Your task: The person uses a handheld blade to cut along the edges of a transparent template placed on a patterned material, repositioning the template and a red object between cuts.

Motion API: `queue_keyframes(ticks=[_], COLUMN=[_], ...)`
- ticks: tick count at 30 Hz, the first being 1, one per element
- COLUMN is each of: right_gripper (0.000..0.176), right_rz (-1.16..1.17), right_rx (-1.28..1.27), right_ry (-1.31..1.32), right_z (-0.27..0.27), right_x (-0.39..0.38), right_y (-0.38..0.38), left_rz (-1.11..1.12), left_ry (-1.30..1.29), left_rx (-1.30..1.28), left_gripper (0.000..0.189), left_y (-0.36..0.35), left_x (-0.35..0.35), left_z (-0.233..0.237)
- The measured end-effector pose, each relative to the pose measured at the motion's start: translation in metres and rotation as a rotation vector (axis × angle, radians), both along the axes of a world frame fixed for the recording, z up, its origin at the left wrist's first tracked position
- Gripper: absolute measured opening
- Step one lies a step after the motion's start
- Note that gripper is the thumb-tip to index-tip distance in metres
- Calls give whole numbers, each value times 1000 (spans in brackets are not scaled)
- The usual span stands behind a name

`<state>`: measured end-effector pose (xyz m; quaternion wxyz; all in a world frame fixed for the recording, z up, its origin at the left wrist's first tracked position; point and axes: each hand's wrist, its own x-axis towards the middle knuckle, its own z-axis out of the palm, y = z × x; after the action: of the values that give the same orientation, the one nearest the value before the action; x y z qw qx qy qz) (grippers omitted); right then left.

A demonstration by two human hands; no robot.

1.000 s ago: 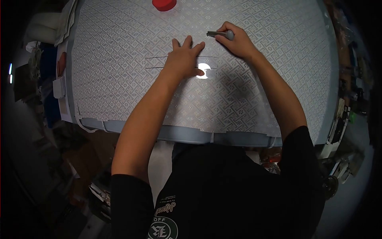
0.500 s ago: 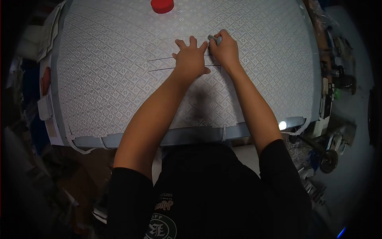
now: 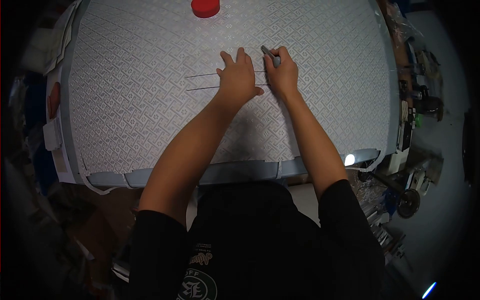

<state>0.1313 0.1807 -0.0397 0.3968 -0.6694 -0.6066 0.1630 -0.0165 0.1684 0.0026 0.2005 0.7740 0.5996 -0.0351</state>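
My left hand [image 3: 238, 75] lies palm down on the light patterned tablecloth [image 3: 150, 100], fingers stretched out and thumb off to the right. Two thin dark parallel lines [image 3: 202, 76] run across the cloth, passing beneath this hand toward my right hand. Just to its right, my right hand [image 3: 284, 72] is closed around a short grey tool [image 3: 270, 55], slim at the far end and thicker near the fingers. The tool's exact kind I cannot tell. Its slim end points up and left, close over the cloth.
A round red object [image 3: 205, 7] sits on the cloth at the far side. White sheets [image 3: 52, 135] lie along the left edge. Bottles, boxes and a metal disc [image 3: 409, 202] crowd the space right of the table. White ties [image 3: 278, 170] hang at the near edge.
My right hand has shifted slightly toward me, and more of the grey tool shows. The left hand's fingers have drawn closer together. The view has shifted a little.
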Motion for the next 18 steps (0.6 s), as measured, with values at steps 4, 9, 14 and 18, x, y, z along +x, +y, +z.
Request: queue_keyframes(ticks=[4, 9, 14, 18], right_gripper=[22, 16, 17, 20], right_rz=[298, 814, 995, 1136], right_rx=[-210, -376, -317, -227], right_ry=[-18, -134, -163, -154], right_z=[21, 42, 30, 23], right_x=[48, 74, 67, 9], right_y=[33, 92, 117, 132], left_rz=[67, 229, 299, 297], left_ry=[-99, 134, 84, 63], left_rx=[10, -35, -135, -118], left_gripper=[110, 114, 115, 120], left_y=[-4, -12, -11, -12], left_x=[-4, 8, 8, 6], left_z=[-10, 13, 14, 11])
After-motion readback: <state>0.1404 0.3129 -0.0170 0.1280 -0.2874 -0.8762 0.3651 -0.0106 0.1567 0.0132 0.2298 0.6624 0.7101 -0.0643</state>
